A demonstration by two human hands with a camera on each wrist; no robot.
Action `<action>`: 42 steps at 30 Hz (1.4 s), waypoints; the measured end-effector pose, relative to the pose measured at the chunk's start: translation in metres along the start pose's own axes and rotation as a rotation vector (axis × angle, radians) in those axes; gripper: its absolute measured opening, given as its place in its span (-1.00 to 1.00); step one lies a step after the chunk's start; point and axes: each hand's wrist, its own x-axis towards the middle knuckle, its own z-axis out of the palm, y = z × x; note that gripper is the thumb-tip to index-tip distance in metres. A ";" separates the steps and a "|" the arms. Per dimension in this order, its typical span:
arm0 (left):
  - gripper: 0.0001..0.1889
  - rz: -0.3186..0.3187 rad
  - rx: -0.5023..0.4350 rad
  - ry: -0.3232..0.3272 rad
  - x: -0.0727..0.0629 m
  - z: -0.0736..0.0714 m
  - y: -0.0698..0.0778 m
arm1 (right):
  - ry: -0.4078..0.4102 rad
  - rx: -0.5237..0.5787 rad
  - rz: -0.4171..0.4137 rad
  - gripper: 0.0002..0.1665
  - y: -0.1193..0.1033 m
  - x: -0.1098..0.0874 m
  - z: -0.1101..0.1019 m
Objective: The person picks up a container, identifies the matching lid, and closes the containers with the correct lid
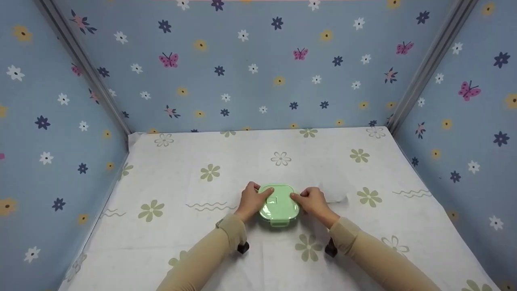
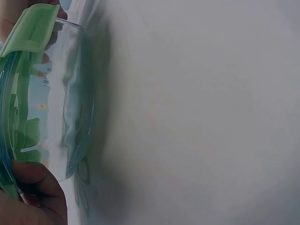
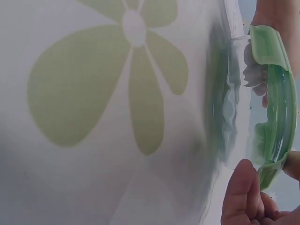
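A glass food container (image 2: 61,108) with a light green clip-on lid (image 1: 284,208) sits on the patterned cloth in front of the person. My left hand (image 1: 252,202) grips its left side, thumb lying over the lid and fingers curled down past the edge. On the right side, my right hand (image 1: 315,202) pinches the lid's edge at a side clip (image 3: 269,174), its thumb on top and fingers below. The front clip (image 1: 279,222) lies flat against the wall. Through the clear wall, no contents show.
A white cloth (image 1: 210,238) with green flowers covers the table, slightly wrinkled to the right of the right hand. Blue flowered panels (image 1: 258,89) with grey corner posts (image 1: 428,52) stand around the back and sides. Black devices (image 1: 242,247) hang under both wrists.
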 end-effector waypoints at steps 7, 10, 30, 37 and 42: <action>-0.49 -0.010 -0.004 0.004 -0.013 -0.005 0.015 | -0.016 -0.018 0.004 -0.64 0.000 0.004 -0.002; -0.49 -0.014 -0.011 0.003 -0.014 -0.004 0.015 | -0.024 -0.017 0.010 -0.64 0.001 0.005 -0.002; -0.45 -0.013 -0.004 0.018 -0.015 -0.001 0.015 | -0.069 0.042 0.004 -0.64 0.005 0.009 -0.005; -0.46 -0.027 -0.010 0.001 -0.014 0.000 0.015 | -0.089 0.045 0.019 -0.64 0.005 0.008 -0.007; -0.45 -0.024 -0.010 -0.002 -0.014 -0.001 0.016 | -0.096 0.021 0.016 -0.64 0.003 0.009 -0.008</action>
